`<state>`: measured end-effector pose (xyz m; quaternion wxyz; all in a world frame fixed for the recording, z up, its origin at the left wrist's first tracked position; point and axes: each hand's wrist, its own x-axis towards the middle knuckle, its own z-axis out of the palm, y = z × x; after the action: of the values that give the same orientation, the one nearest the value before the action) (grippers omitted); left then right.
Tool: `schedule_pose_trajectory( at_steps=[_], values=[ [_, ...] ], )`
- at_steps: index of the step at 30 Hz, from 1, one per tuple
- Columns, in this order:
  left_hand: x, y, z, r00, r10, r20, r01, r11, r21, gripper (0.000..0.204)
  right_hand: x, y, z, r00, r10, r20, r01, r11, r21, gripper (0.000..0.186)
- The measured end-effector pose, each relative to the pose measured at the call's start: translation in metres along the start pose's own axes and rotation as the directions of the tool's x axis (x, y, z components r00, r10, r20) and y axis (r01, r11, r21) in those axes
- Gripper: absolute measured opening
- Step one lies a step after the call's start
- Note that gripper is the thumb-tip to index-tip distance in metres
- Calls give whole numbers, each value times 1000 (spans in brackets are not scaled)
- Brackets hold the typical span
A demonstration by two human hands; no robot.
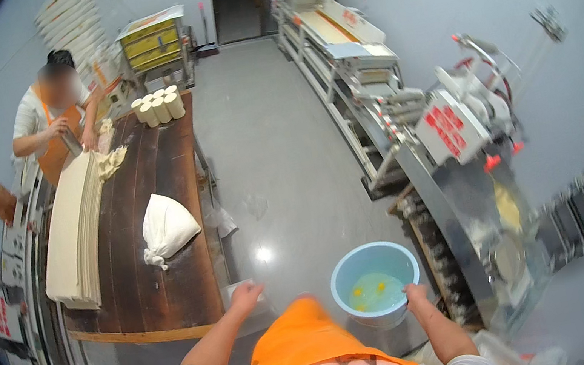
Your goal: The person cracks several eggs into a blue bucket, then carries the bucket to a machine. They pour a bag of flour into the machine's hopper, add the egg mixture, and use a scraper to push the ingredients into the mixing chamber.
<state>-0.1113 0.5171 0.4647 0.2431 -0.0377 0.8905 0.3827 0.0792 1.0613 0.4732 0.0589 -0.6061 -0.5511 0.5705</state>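
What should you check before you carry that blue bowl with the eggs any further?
1. Right hand has a grip on the rim of the round light-blue plastic bowl: ok.
2. Bowl is level, the cracked eggs with yellow yolks stay inside: ok.
3. Left hand is free to help: not ok, it touches a pale thing at the corner of the long dark wooden table.
4. Grey floor ahead is free of things to trip on: cannot tell, a white crumpled scrap lies beside the table.
5. The other person in an orange apron is out of the way: ok, at the table's far end.
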Motion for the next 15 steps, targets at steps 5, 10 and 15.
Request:
schedule_pose_trajectory(
  at_steps=[5, 10, 15],
  values=[
    [56, -47, 50, 958, -284, -47, 284, 959, -9, 55, 100, -90, 75, 992, 100, 82, -111, 983, 146, 48],
    [216, 5, 56, 953, -304, 4, 304, 952, -27, 53, 169, -227, 183, 984, 177, 32, -179, 981, 70, 52],
    [389, 156, -47, 984, -178, -27, 172, 973, -151, 48, 212, -360, 289, 983, 182, 16, -182, 970, 161, 55]
  ],
)
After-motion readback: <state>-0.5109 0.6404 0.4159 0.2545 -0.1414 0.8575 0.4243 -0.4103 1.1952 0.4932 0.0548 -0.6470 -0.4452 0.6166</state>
